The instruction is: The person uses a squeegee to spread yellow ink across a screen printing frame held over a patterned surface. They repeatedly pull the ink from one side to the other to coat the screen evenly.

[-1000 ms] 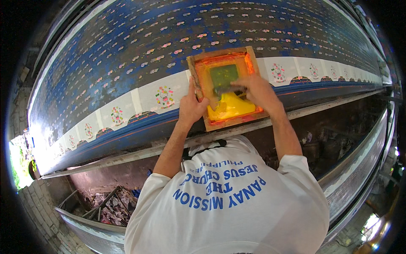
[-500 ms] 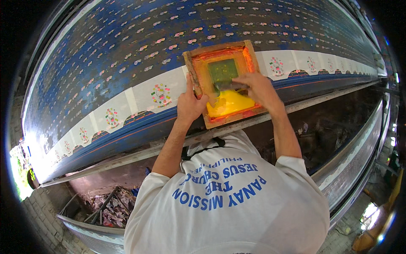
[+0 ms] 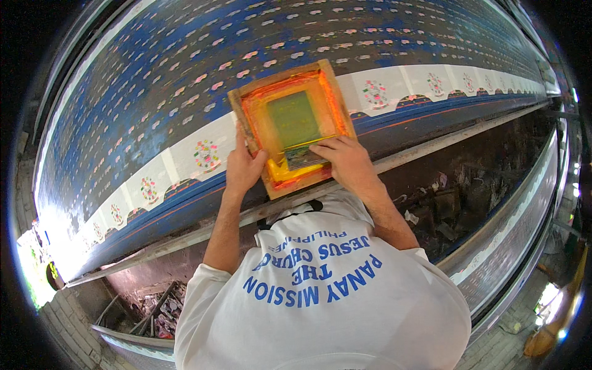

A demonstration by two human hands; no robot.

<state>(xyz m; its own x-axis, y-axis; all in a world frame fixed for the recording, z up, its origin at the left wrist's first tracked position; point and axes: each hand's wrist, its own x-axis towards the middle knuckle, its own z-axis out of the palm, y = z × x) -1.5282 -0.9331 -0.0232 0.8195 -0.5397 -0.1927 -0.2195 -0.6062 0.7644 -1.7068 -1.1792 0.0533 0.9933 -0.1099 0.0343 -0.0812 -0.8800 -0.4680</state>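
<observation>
A wooden screen-printing frame [image 3: 239, 108] lies tilted across the white printed strip at the near edge of a long table. Its mesh has a greenish rectangle [image 3: 292, 117] in the middle, with orange and yellow ink smeared around it. My left hand [image 3: 245, 165] grips the frame's left side, index finger stretched along the outer edge and thumb over the rim. In my right hand [image 3: 348, 161] is a flat squeegee [image 3: 302, 157], fingers pressed over its top. The squeegee rests on the mesh near the frame's near end, beside yellow ink [image 3: 280, 171].
White fabric pieces [image 3: 179, 161] with small round colourful prints run along the table edge. The blue and dark tabletop [image 3: 185, 80] beyond bears rows of small printed marks. A metal rail [image 3: 394, 161] borders the table; below it lies a trough with scraps [image 3: 163, 311].
My right hand has drawn the squeegee toward me, from mid-mesh to the near end, over the yellow ink. The view has shifted slightly; my left hand keeps its hold on the frame.
</observation>
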